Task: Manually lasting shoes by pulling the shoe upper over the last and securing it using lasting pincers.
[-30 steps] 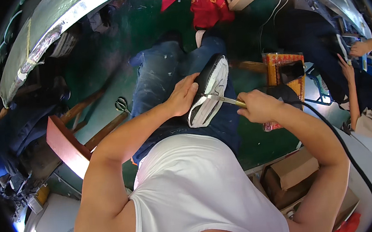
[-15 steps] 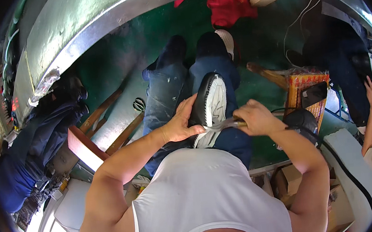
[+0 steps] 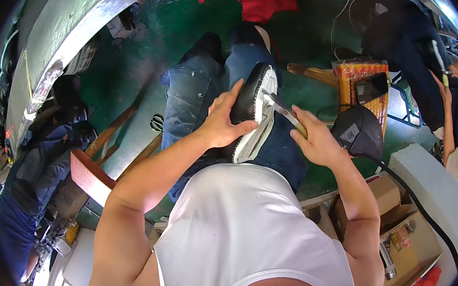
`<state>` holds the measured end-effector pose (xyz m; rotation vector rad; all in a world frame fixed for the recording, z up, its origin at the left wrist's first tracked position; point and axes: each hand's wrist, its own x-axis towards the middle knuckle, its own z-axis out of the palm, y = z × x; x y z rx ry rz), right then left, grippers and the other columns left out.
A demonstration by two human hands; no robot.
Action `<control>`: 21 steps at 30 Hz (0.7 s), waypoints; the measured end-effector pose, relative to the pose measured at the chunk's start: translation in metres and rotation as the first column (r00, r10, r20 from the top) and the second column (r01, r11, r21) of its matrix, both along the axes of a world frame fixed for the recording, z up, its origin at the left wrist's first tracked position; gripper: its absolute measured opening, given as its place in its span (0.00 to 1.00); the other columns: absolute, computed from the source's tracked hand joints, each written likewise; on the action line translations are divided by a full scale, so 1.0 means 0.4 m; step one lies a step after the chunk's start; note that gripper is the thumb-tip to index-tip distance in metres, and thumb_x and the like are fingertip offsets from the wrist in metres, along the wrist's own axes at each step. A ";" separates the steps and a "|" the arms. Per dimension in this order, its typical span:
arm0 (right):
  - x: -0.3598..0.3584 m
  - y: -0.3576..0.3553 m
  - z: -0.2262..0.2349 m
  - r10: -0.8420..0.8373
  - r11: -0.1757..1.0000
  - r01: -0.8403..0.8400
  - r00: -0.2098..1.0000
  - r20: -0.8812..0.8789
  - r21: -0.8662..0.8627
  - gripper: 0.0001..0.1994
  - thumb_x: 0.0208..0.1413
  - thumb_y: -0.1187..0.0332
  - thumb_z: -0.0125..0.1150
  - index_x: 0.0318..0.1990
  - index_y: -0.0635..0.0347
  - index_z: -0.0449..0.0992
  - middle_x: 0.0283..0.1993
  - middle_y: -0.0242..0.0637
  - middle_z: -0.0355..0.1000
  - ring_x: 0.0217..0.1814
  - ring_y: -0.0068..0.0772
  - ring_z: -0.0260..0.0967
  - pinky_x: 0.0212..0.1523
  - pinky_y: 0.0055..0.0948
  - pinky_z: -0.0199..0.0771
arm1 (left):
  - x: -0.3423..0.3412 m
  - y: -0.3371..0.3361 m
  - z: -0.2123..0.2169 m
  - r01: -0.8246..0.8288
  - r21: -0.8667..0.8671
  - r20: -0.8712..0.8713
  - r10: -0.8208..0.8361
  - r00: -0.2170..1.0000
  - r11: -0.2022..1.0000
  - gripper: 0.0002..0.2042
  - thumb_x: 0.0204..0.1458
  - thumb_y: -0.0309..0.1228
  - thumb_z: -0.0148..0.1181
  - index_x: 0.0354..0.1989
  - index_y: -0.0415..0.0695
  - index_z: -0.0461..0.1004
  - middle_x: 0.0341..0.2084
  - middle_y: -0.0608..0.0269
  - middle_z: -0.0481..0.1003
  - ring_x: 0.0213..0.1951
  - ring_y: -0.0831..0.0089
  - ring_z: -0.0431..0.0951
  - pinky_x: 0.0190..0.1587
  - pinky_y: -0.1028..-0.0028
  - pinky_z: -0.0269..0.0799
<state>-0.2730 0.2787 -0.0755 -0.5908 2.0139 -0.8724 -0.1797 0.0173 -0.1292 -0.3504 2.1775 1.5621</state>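
Observation:
Across my thighs lies a black shoe [image 3: 248, 99], its pale underside [image 3: 258, 136] facing up and a stitched edge running round it. My left hand [image 3: 226, 120] grips the shoe's left side, fingers along the black upper and thumb across the rim of the underside. In my right hand [image 3: 314, 135] is a hammer [image 3: 283, 111], held by its light yellowish handle. The hammer's metal head is over the front half of the underside; whether it touches cannot be told.
On the right stand a slatted orange seat [image 3: 348, 86] with a phone [image 3: 372, 88] on it, a dark cap-like thing [image 3: 359, 131], and a black cable [image 3: 417, 203]. Scissors [image 3: 156, 122] lie left of my legs. Open cardboard boxes [image 3: 412, 247] are at lower right. People sit on both sides.
The hammer has swung from lying crosswise near the shoe's middle to pointing up at its front half. My left hand keeps its grip. The whole view has shifted slightly.

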 end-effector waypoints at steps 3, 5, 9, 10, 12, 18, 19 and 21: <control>-0.011 -0.009 0.037 0.032 0.998 -0.026 0.995 -0.095 0.056 0.23 0.60 0.67 0.56 0.61 0.70 0.64 0.53 0.56 0.69 0.54 0.52 0.70 0.56 0.38 0.69 | 0.026 0.034 -0.007 -0.042 -0.078 -0.062 0.038 0.997 0.996 0.50 0.43 0.42 0.70 0.73 0.49 0.45 0.59 0.47 0.63 0.63 0.50 0.59 0.67 0.58 0.48; -0.011 0.013 0.042 -0.035 0.993 0.015 0.984 0.175 0.115 0.21 0.61 0.67 0.56 0.58 0.69 0.67 0.50 0.51 0.71 0.49 0.44 0.72 0.51 0.36 0.72 | 0.042 0.046 -0.025 -0.083 -0.130 -0.111 0.069 0.991 0.988 0.49 0.44 0.41 0.69 0.73 0.49 0.44 0.59 0.47 0.63 0.63 0.50 0.59 0.67 0.58 0.47; 0.034 0.030 0.009 -0.163 0.987 0.134 0.838 0.521 0.094 0.14 0.62 0.67 0.55 0.51 0.67 0.72 0.41 0.36 0.73 0.36 0.24 0.72 0.39 0.27 0.76 | 0.063 0.069 -0.027 -0.143 -0.187 -0.205 0.104 0.973 0.972 0.46 0.48 0.39 0.66 0.74 0.48 0.43 0.61 0.47 0.62 0.65 0.51 0.58 0.68 0.56 0.45; 0.038 0.019 0.005 -0.168 0.984 0.173 0.793 0.585 0.048 0.14 0.63 0.67 0.55 0.51 0.67 0.72 0.40 0.35 0.74 0.36 0.25 0.73 0.39 0.27 0.75 | 0.066 0.072 -0.026 -0.137 -0.208 -0.210 0.093 0.973 0.968 0.45 0.50 0.39 0.64 0.74 0.48 0.43 0.62 0.48 0.62 0.65 0.51 0.57 0.68 0.56 0.44; 0.034 0.003 -0.009 -0.138 0.990 0.136 0.800 0.583 0.048 0.12 0.63 0.68 0.54 0.49 0.67 0.73 0.42 0.36 0.74 0.36 0.26 0.73 0.38 0.27 0.76 | 0.072 0.075 -0.032 -0.150 -0.201 -0.208 0.107 0.972 0.968 0.44 0.51 0.39 0.63 0.74 0.48 0.43 0.63 0.48 0.61 0.66 0.52 0.56 0.68 0.55 0.44; 0.066 -0.040 0.011 -0.259 0.961 0.266 0.771 0.581 0.076 0.12 0.65 0.66 0.52 0.47 0.67 0.73 0.33 0.34 0.74 0.31 0.22 0.71 0.30 0.24 0.71 | 0.081 0.070 -0.047 -0.163 -0.165 -0.324 0.102 0.940 0.973 0.39 0.56 0.35 0.58 0.74 0.49 0.43 0.65 0.46 0.58 0.64 0.48 0.61 0.66 0.57 0.53; 0.043 -0.055 0.022 -0.215 0.975 0.204 0.789 0.575 0.085 0.12 0.65 0.63 0.52 0.43 0.65 0.74 0.31 0.33 0.73 0.28 0.22 0.70 0.26 0.24 0.68 | 0.082 0.068 -0.046 -0.151 -0.160 -0.373 0.081 0.924 0.976 0.37 0.57 0.34 0.56 0.74 0.50 0.44 0.66 0.43 0.56 0.63 0.44 0.62 0.65 0.58 0.57; 0.087 -0.068 -0.065 -0.237 0.962 0.272 0.825 0.513 0.007 0.12 0.65 0.63 0.53 0.38 0.64 0.74 0.28 0.32 0.72 0.27 0.21 0.69 0.25 0.24 0.68 | 0.075 0.064 -0.046 -0.141 -0.200 -0.378 0.056 0.924 0.970 0.36 0.58 0.32 0.54 0.74 0.52 0.44 0.66 0.39 0.54 0.63 0.41 0.62 0.64 0.58 0.59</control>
